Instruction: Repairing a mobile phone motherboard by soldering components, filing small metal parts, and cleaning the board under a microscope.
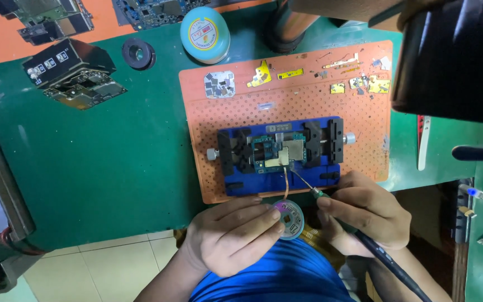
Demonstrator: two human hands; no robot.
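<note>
Hands at the clamped circuit board [278,151]

Left hand [233,235] pinches the braid spool [289,219], its strand reaching up to the board; right hand [364,215] grips the soldering iron [331,202], tip at the board's lower edge in the blue holder [236,179].

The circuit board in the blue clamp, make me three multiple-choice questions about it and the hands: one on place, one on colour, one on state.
1. Where does the circuit board sit?
A. in the blue holder
B. on the floor
C. in the round tin

2. What colour is the perforated mat?
A. white
B. orange
C. black

3. What does the left hand hold?
A. nothing
B. scissors
C. a small round spool

Answers: A, the holder clamps the board; B, the mat under the holder is orange; C, fingers pinch the spool while the right hand grips the soldering iron.
</note>
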